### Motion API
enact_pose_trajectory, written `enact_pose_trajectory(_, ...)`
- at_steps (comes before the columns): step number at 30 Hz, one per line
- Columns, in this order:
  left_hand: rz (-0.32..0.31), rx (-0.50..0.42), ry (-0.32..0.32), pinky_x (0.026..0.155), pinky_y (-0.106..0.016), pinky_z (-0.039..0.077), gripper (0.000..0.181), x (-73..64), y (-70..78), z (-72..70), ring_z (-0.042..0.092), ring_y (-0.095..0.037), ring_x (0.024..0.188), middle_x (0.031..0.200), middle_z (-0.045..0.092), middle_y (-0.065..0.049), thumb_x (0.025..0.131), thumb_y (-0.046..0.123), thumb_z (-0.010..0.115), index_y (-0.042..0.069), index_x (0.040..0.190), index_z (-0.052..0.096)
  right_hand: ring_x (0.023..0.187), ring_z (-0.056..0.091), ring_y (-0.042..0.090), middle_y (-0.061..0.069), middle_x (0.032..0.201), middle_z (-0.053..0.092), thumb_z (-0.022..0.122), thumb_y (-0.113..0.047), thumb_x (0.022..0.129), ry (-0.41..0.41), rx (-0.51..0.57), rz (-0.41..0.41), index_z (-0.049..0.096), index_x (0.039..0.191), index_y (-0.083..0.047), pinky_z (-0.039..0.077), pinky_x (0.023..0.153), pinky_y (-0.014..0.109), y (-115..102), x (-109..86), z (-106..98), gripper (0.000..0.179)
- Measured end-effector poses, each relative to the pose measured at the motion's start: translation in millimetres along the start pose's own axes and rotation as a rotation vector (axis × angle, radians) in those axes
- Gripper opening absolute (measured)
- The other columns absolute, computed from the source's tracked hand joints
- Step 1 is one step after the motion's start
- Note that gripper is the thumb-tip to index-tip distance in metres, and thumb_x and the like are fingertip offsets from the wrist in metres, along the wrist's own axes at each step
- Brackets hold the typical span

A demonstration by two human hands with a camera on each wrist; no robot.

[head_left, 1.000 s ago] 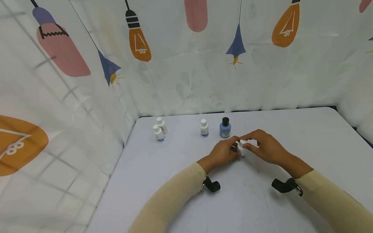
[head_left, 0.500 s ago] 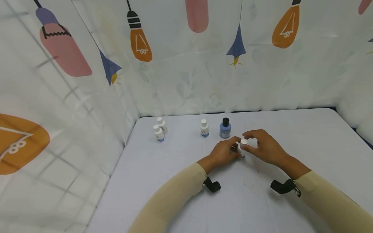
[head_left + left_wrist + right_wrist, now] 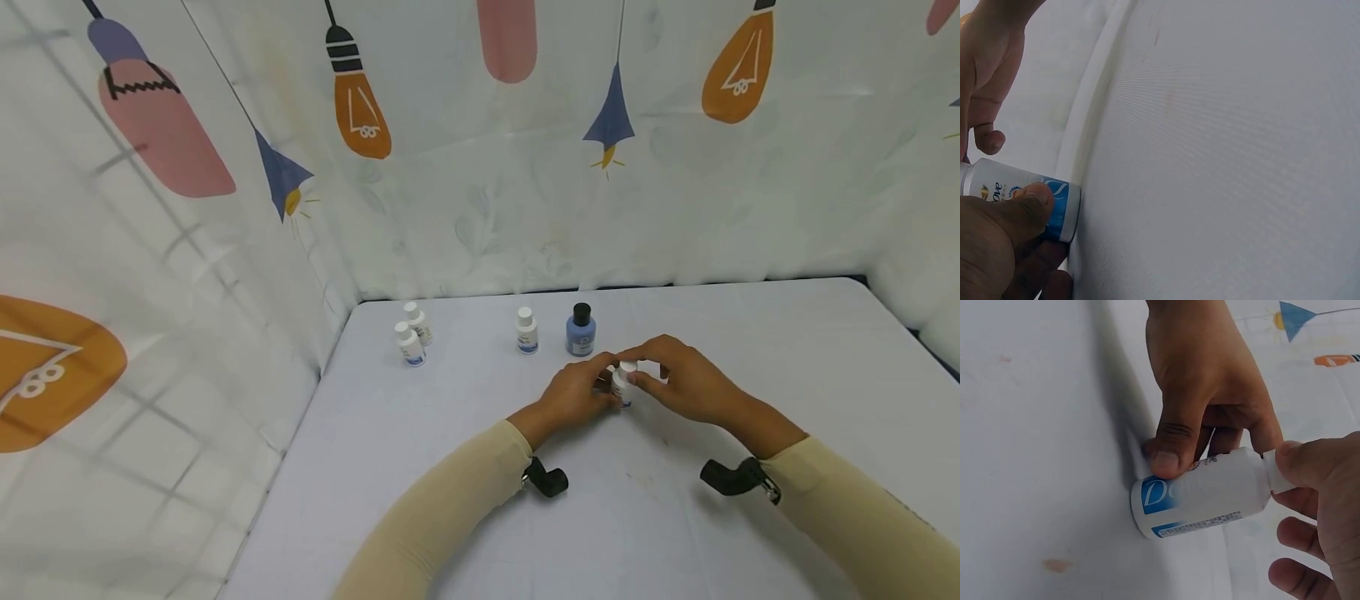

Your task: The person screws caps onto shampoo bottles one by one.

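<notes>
On a white table (image 3: 750,350) walled by lamp-print curtain (image 3: 465,167), just in front of the blue bottle (image 3: 580,330): small white bottle (image 3: 621,385), upright, body pinched by left hand (image 3: 573,393), cap pinched by right hand (image 3: 686,379); likely light, stiff, smooth plastic, best held low on the body.

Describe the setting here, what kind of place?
Probably a staged recording booth: a white cloth-covered table enclosed by translucent curtains printed with lightbulbs, with small white bottles and a blue black-capped bottle on it.
</notes>
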State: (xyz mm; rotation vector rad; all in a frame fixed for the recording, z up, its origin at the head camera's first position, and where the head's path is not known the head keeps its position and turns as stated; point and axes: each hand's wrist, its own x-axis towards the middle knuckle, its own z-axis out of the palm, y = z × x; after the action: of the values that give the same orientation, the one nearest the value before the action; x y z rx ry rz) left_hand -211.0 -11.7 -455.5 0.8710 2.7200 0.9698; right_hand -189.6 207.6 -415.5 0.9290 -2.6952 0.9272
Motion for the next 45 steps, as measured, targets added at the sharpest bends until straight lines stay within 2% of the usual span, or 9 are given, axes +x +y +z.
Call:
enact_pose_trajectory(6,0.002,0.000,0.008,0.099,-0.029,0.048,0.058,0.1,1.6,-1.9,0.066,0.000,0.107,0.121,0.073,0.004,0.091,0.022,0.081,0.023,0.141,0.052,0.096,0.058,0.026,0.006,0.114,0.067,0.079,-0.024,0.093,0.008,-0.010,0.109,0.073,0.121,-0.013,0.047,0.072,0.036,-2.3,2.7,2.3,0.030)
enact_pose_trajectory(11,-0.005,0.013,0.001,0.099,-0.030,0.048,0.056,-0.3,2.7,-1.5,0.066,0.000,0.106,0.117,0.074,0.006,0.092,0.023,0.080,0.023,0.141,0.052,0.097,0.057,0.023,0.003,0.108,0.067,0.082,-0.028,0.090,0.013,-0.018,0.177,0.075,0.112,-0.015,0.047,0.074,0.039,-0.8,4.6,7.3,0.027)
enact_pose_trajectory(14,-0.011,0.017,-0.004,0.099,-0.030,0.048,0.056,-0.9,2.8,-0.7,0.066,0.000,0.106,0.116,0.074,0.007,0.092,0.024,0.080,0.023,0.141,0.052,0.097,0.055,0.023,0.004,0.108,0.066,0.081,-0.031,0.091,0.002,-0.018,0.188,0.073,0.116,-0.013,0.047,0.074,0.039,0.2,4.4,9.1,0.031)
enact_pose_trajectory(17,-0.012,0.025,-0.007,0.099,-0.030,0.048,0.055,-1.7,2.3,0.7,0.066,0.000,0.106,0.115,0.074,0.007,0.093,0.024,0.080,0.023,0.141,0.052,0.096,0.054,0.026,0.007,0.114,0.066,0.080,-0.033,0.092,0.001,-0.010,0.166,0.067,0.130,-0.009,0.047,0.074,0.039,-0.8,2.5,8.2,0.046)
enact_pose_trajectory(20,-0.010,0.024,-0.009,0.100,-0.029,0.047,0.055,-2.1,2.3,1.5,0.065,0.000,0.107,0.116,0.074,0.006,0.093,0.024,0.079,0.023,0.140,0.052,0.099,0.054,0.027,0.008,0.124,0.064,0.080,-0.029,0.093,0.017,-0.007,0.103,0.059,0.142,-0.008,0.049,0.074,0.040,-1.0,-0.2,6.1,0.057)
enact_pose_trajectory(25,-0.004,0.025,-0.007,0.101,-0.029,0.047,0.055,-2.6,1.7,1.7,0.065,-0.001,0.111,0.122,0.073,0.004,0.093,0.023,0.079,0.022,0.141,0.051,0.111,0.055,0.023,0.004,0.130,0.064,0.078,-0.012,0.093,0.036,-0.018,-0.046,0.065,0.137,-0.011,0.052,0.074,0.040,1.4,-1.9,2.6,0.046)
enact_pose_trajectory(28,0.001,0.027,-0.005,0.101,-0.028,0.047,0.055,-2.7,1.6,0.9,0.065,-0.002,0.111,0.124,0.072,0.002,0.093,0.023,0.079,0.021,0.141,0.052,0.108,0.057,0.022,0.002,0.123,0.067,0.077,-0.008,0.092,0.037,-0.031,-0.080,0.070,0.130,-0.011,0.053,0.072,0.040,2.5,-1.0,2.0,0.038)
enact_pose_trajectory(35,0.009,0.024,0.000,0.099,-0.028,0.048,0.055,-1.6,1.8,-1.1,0.066,-0.001,0.108,0.120,0.073,0.003,0.092,0.023,0.080,0.021,0.140,0.052,0.101,0.061,0.028,0.002,0.110,0.071,0.079,-0.019,0.092,0.051,-0.048,0.000,0.074,0.115,-0.009,0.049,0.073,0.039,2.0,3.5,5.2,0.025)
enact_pose_trajectory(45,-0.001,0.030,-0.007,0.099,-0.029,0.048,0.056,-2.0,2.3,-0.3,0.066,-0.001,0.107,0.115,0.074,0.006,0.093,0.024,0.080,0.021,0.141,0.052,0.097,0.059,0.028,0.002,0.099,0.064,0.082,-0.025,0.090,0.065,-0.056,0.134,0.075,0.106,-0.013,0.049,0.076,0.042,-2.5,3.4,12.6,0.021)
